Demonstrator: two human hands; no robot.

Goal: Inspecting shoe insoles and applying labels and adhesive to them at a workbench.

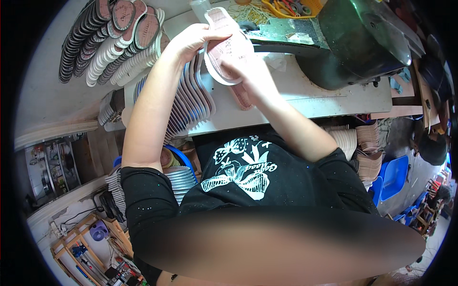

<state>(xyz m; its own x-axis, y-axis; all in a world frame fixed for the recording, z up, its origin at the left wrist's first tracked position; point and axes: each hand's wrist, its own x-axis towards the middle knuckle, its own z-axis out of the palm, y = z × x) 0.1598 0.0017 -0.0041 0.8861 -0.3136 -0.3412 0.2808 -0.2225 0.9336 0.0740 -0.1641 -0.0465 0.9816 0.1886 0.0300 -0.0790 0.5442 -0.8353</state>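
My left hand (192, 40) is closed on the edge of a shoe sole (234, 45), its thumb lying across the pink upper face. The sole has a white rim and is tilted up above the white worktable (315, 102). My right hand (249, 78), slightly smeared by motion, grips the sole's lower end, fingers over its face. Below that hand a second pink sole-shaped piece (242, 98) shows in part; whether it is held or rests on the table I cannot tell. Just right of the sole is the arm of a dark green sewing machine (286, 35).
A row of stacked soles (191, 97) stands on the table left of my hands. More bundled soles (109, 38) lie at the far left. A yellow basket (305, 7) with scissors sits behind the machine. Blue bins (393, 178) and stacked soles (367, 148) are at the right.
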